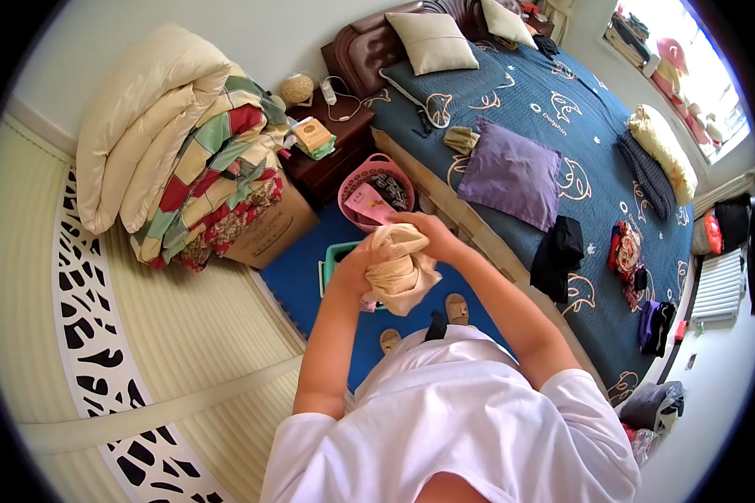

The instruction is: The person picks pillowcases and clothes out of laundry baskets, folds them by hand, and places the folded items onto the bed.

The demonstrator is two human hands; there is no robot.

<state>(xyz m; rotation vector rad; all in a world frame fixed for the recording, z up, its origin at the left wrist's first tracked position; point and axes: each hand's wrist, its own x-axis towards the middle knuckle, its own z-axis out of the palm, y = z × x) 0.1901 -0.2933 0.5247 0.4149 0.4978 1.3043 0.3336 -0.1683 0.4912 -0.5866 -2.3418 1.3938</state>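
In front of my body I hold a bunched beige cloth [404,281], its folds gathered into a loose roll. My left hand [362,261] grips its left side, with the fingers curled around the fabric. On the upper right side, my right hand [428,236] is closed on the same cloth, its fingertips partly hidden. Just beyond the hands stands a pink basket [344,199] with dark patterned fabric and a pink item inside. A teal basket [325,277] sits on the floor below my left hand, largely covered by my arm and the cloth.
The bed [512,92] on the right bears a purple pillow [512,172], black clothing [557,258] and several folded garments. Thick bedding [155,117] is piled on a cardboard box [268,226] at left. A nightstand [344,134] stands between them, above a blue floor mat [298,289].
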